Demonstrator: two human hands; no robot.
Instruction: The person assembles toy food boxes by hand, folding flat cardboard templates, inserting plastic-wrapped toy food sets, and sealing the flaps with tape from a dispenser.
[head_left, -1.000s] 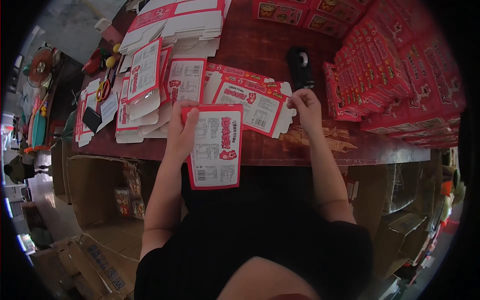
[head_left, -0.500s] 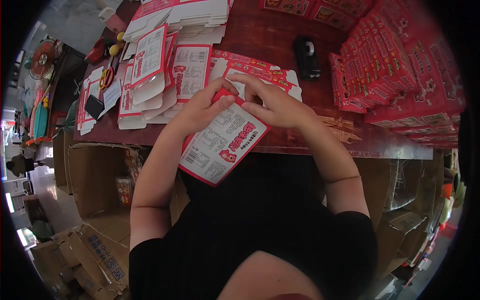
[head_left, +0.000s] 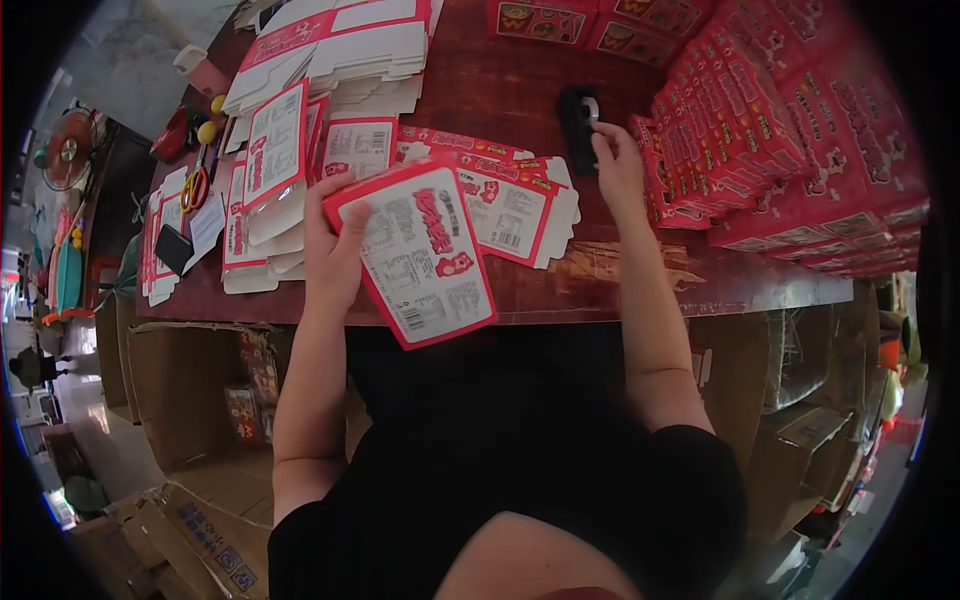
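Observation:
My left hand [head_left: 338,238] grips a red and white printed cardboard box [head_left: 428,255] by its upper left edge, thumb on the printed face. The box is tilted and hangs over the table's front edge. My right hand [head_left: 619,165] is stretched out to a black tape dispenser [head_left: 577,140], its fingertips pinched together against the tape [head_left: 591,108]; the tape's end is too small to make out. Between the hands lies a flat printed carton [head_left: 508,222], partly behind the held box.
Finished red boxes [head_left: 735,130] are stacked at the right. Piles of flat cartons [head_left: 335,55], scissors [head_left: 195,188] and a small black object [head_left: 174,249] lie at the left. Open brown cardboard boxes [head_left: 200,400] stand below the table's front edge.
My right hand has left the box and moved right to the tape dispenser. My left hand has shifted left with the box, which has turned more upright. The view has shifted slightly.

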